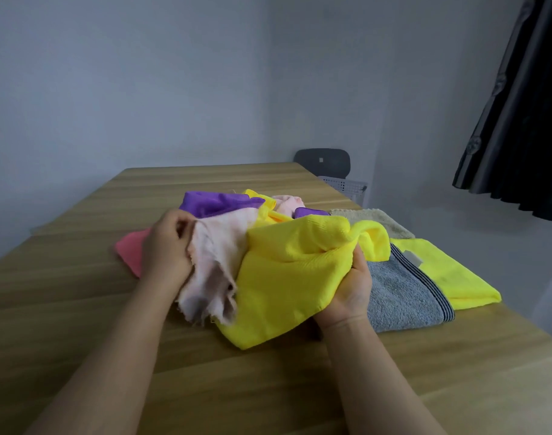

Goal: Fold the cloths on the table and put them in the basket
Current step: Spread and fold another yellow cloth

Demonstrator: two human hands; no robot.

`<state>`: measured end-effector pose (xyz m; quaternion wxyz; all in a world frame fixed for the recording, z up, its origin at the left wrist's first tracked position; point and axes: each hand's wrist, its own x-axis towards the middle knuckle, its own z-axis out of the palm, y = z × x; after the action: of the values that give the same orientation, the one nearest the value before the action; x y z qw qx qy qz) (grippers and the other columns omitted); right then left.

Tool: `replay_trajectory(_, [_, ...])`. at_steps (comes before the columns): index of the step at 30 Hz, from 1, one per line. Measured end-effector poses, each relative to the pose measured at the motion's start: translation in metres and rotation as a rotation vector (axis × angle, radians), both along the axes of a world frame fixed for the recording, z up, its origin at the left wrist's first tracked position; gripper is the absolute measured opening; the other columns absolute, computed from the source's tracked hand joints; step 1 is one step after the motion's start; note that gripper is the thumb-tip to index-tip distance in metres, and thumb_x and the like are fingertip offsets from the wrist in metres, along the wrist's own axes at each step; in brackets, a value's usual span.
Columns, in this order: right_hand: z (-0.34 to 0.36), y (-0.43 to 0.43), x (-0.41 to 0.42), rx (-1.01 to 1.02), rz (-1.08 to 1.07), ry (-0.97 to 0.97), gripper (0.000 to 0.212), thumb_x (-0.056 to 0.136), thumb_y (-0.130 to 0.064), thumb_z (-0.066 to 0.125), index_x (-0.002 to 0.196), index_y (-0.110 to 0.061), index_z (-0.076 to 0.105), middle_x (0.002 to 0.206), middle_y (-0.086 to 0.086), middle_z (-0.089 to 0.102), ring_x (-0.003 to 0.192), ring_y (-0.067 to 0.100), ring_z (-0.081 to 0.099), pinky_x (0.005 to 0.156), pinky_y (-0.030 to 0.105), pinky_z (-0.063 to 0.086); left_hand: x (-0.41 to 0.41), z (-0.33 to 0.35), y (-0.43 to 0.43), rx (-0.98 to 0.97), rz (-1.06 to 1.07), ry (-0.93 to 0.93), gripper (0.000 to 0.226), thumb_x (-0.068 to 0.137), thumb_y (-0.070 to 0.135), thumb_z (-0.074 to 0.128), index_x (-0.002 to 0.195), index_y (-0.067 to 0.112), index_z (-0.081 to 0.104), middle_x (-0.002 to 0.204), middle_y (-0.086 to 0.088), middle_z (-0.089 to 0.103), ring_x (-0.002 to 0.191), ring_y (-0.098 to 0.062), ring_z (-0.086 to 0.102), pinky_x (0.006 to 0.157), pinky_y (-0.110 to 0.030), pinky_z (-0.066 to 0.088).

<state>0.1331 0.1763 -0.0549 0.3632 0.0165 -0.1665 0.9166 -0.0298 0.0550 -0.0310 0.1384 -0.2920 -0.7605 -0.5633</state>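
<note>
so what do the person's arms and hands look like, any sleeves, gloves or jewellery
Both forearms are bare as far up as the head view shows, so no sleeve or cuff is in sight. The left hand and the right hand wear no gloves. No watch, bracelet or band shows at either wrist, and no ring shows on the fingers that can be seen; several of them are tucked into the cloths, so those cannot be checked.

The basket (343, 184) (behind the table's (80, 302) far corner) shows only partly.

Wooden table (80, 309) filling the foreground. Plain pale walls (127, 73) rising behind it. Dark chair (323, 161) standing past its far corner; dark curtain (519, 120) hanging right of it.
</note>
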Motion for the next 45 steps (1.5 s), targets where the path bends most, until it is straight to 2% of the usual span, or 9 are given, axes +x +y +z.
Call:
replay_trajectory(5, [0.003, -0.001, 0.005, 0.024, -0.021, 0.052, 0.048, 0.088, -0.041, 0.044, 0.073, -0.009, 0.077, 0.081, 0.013, 0.073, 0.07, 0.028, 0.072, 0.061, 0.046, 0.056, 0.013, 0.015, -0.004, 0.277, 0.237, -0.042, 0.01, 0.092, 0.009, 0.051, 0.091, 0.012, 0.061, 0.087, -0.002, 0.059, 0.082, -0.016, 0.052, 0.069, -0.022, 0.035])
replay_trajectory(8, [0.016, -0.001, 0.01, 0.162, -0.047, 0.072, 0.036, 0.08, -0.028, 0.057, 0.096, 0.0, 0.073, 0.101, 0.022, 0.069, 0.096, 0.032, 0.068, 0.085, 0.044, 0.054, 0.006, 0.019, -0.012, 0.326, 0.361, -0.036, 0.013, 0.092, 0.014, 0.049, 0.095, 0.012, 0.061, 0.097, -0.006, 0.063, 0.091, -0.022, 0.057, 0.075, -0.032, 0.043])
replay_trajectory(11, [0.02, 0.005, 0.019, 0.135, -0.193, 0.032, 0.067, 0.103, -0.03, 0.02, 0.077, -0.002, 0.075, 0.085, 0.013, 0.073, 0.083, 0.018, 0.071, 0.073, 0.028, 0.056, -0.001, 0.004, -0.019, 0.035, 0.561, 0.159, 0.016, 0.091, 0.014, 0.049, 0.095, 0.006, 0.063, 0.099, -0.019, 0.062, 0.099, -0.038, 0.052, 0.079, -0.044, 0.04])
replay_trajectory(13, [0.022, 0.003, 0.026, 0.033, -0.244, 0.046, 0.07, 0.102, -0.036, 0.022, 0.061, -0.015, 0.074, 0.071, 0.002, 0.07, 0.066, 0.014, 0.069, 0.052, 0.026, 0.056, 0.002, -0.012, -0.017, -0.146, 0.534, 0.247, 0.015, 0.089, 0.011, 0.052, 0.095, 0.004, 0.064, 0.102, -0.025, 0.057, 0.101, -0.042, 0.048, 0.078, -0.045, 0.037])
replay_trajectory(19, [0.029, 0.004, 0.021, 0.092, -0.474, -0.221, 0.049, 0.099, -0.029, 0.04, 0.06, -0.019, 0.067, 0.054, -0.009, 0.064, 0.056, 0.006, 0.062, 0.056, 0.019, 0.052, 0.006, -0.034, 0.003, -0.624, 0.04, 0.091, 0.039, 0.095, 0.041, 0.035, 0.134, 0.037, 0.04, 0.142, -0.006, 0.04, 0.129, -0.032, 0.034, 0.103, -0.049, 0.033])
replay_trajectory(23, [0.023, -0.018, 0.0, 0.79, -0.523, -0.802, 0.035, 0.098, -0.032, 0.044, 0.093, -0.004, 0.065, 0.069, 0.012, 0.064, 0.073, 0.013, 0.06, 0.064, 0.024, 0.047, 0.002, -0.052, 0.012, -1.07, -0.131, 0.02, 0.067, 0.088, 0.065, 0.033, 0.14, 0.055, -0.009, 0.156, 0.001, -0.018, 0.142, -0.026, -0.02, 0.11, -0.064, 0.01])
replay_trajectory(28, [-0.017, -0.049, -0.026, 1.531, -0.52, -1.078, 0.046, 0.076, -0.03, 0.04, 0.115, -0.017, 0.061, 0.126, -0.002, 0.057, 0.113, 0.025, 0.051, 0.097, 0.039, 0.04, 0.027, -0.034, 0.004, -1.087, 0.014, 0.02, 0.073, 0.098, 0.043, 0.028, 0.147, 0.012, -0.017, 0.156, -0.011, -0.016, 0.145, -0.029, -0.013, 0.113, -0.057, 0.01])
replay_trajectory(33, [-0.019, -0.048, -0.024, 1.181, -0.514, -0.973, 0.025, 0.095, -0.024, 0.043, 0.114, -0.021, 0.06, 0.102, -0.011, 0.059, 0.096, 0.008, 0.05, 0.081, 0.021, 0.036, -0.021, -0.042, 0.025, -1.045, -0.057, 0.035, 0.091, 0.063, 0.078, 0.005, 0.147, 0.043, -0.001, 0.158, -0.001, -0.011, 0.145, -0.024, -0.012, 0.108, -0.067, 0.005])
replay_trajectory(45, [-0.024, -0.033, -0.036, 1.088, -0.557, -1.003, 0.022, 0.098, -0.024, 0.041, 0.113, -0.018, 0.057, 0.083, -0.018, 0.051, 0.079, 0.002, 0.047, 0.064, 0.001, 0.032, -0.056, -0.06, 0.054, -0.648, 0.039, 0.191, 0.066, 0.09, 0.056, 0.04, 0.147, 0.033, 0.014, 0.157, 0.0, 0.013, 0.143, -0.024, 0.015, 0.109, -0.058, 0.016])
